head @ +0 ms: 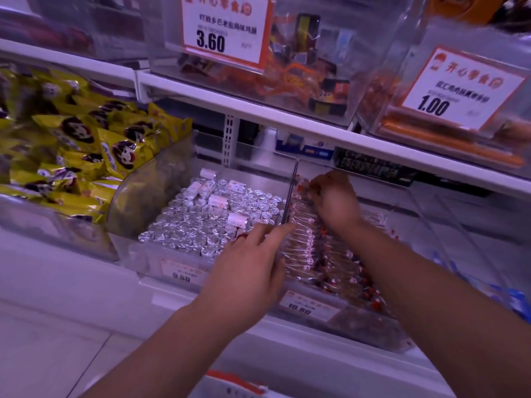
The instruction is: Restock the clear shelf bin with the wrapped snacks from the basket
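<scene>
Right hand: my right hand (334, 201) is deep in the clear bin (425, 222), fingers curled down and pinching the wrapped snacks (316, 254) near the back; I cannot tell how many it holds.
Left hand: my left hand (250, 268) lies flat with straight, slightly spread fingers, fingertips (283, 227) touching the front end of the thin clear divider (289, 193) and the near snacks.
Wrapped snacks: brownish pieces in glossy see-through wrappers with red and white marks, packed in tight rows that fill the bin's left side.
Clear bin: smooth, hard, transparent walls, with a white price tag (304, 307) on its front lip.
Neighbouring bin: just left of the divider, round crinkled silver foil pieces (201, 222) with a few white paper-wrapped rolls (237, 219) lying on top.
Far left: shiny yellow packets (86, 145), flat and pillow-shaped, heaped high.
Upper shelf: white metal shelf edge (258, 110) carrying more clear boxes and stiff orange-bordered price cards (224, 30).
Basket: I cannot see it from here.
</scene>
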A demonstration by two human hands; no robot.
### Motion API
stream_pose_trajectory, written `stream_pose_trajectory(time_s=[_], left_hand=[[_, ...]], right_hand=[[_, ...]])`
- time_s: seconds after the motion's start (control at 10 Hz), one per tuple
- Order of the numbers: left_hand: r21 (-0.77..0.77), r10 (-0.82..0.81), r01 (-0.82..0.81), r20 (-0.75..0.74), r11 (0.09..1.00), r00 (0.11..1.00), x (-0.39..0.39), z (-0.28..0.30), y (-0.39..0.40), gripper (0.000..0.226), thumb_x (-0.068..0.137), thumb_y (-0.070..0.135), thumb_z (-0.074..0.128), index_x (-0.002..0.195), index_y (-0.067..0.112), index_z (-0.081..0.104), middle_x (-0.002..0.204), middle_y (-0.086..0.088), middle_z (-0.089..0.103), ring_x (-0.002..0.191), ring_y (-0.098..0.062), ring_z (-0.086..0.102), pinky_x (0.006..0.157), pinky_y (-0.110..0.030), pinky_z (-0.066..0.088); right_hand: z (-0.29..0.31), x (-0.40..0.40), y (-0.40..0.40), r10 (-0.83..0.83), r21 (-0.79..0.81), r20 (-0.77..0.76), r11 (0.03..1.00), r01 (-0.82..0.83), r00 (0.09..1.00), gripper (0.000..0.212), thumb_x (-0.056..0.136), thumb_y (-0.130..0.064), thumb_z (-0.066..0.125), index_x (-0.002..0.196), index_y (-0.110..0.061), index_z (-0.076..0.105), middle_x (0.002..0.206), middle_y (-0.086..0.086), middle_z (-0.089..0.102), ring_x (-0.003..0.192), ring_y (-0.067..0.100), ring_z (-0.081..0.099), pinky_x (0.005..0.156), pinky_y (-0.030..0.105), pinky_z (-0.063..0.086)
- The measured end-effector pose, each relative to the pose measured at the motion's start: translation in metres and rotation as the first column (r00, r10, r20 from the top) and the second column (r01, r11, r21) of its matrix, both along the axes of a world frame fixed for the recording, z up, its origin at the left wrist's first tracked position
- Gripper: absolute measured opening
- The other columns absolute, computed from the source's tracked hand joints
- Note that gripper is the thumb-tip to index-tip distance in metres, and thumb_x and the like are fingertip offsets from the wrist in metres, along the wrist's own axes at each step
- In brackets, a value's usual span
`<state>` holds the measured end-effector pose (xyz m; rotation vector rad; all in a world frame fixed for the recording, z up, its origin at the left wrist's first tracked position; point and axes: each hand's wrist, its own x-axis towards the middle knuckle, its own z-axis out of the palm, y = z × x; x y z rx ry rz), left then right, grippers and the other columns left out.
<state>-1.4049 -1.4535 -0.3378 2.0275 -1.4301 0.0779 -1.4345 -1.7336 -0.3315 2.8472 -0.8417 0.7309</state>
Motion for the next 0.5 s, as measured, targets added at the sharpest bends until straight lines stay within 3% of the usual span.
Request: stream_pose_trajectory(time_s=[0.2,0.4,0.5], left_hand=[[-0.033,-0.039,0.038,-0.025,0.999,0.999,0.003,-0.002,0.0,0.054,0.097,0.029,0.049,0.147,0.038,0.032,0.134,0.006,0.05,0.097,-0.022,0.062,0.085,-0.041,0.05],[-0.045,-0.045,0.044,-0.009,0.998,0.999,0.002,-0.003,0.003,0.052,0.098,0.031,0.049,0.147,0.04,0.032,0.133,0.009,0.05,0.083,-0.015,0.06,0.08,-0.038,0.05],[-0.073,-0.047,0.045,-0.017,0.996,0.999,0.003,-0.001,0.005,0.053,0.097,0.029,0.05,0.147,0.039,0.034,0.134,0.009,0.049,0.087,-0.016,0.06,0.081,-0.037,0.05]], right_hand=[[0.002,-0.009,0.004,-0.022,-0.068,-0.032,0.997,0.02,0.999,0.042,0.087,-0.031,0.069,0.123,-0.011,0.062,0.118,0.016,0.061,0.117,0.039,0.051,0.093,0.045,0.043],[0.01,-0.022,0.003,0.034,-0.018,0.011,0.999,-0.034,0.999,0.046,0.09,-0.036,0.067,0.129,-0.012,0.06,0.124,0.014,0.06,0.12,0.035,0.05,0.094,0.041,0.042],[0.012,-0.029,0.004,0.049,-0.032,0.038,0.998,-0.048,0.998,0.046,0.092,-0.039,0.064,0.13,-0.014,0.059,0.126,0.014,0.059,0.121,0.033,0.049,0.095,0.039,0.041]])
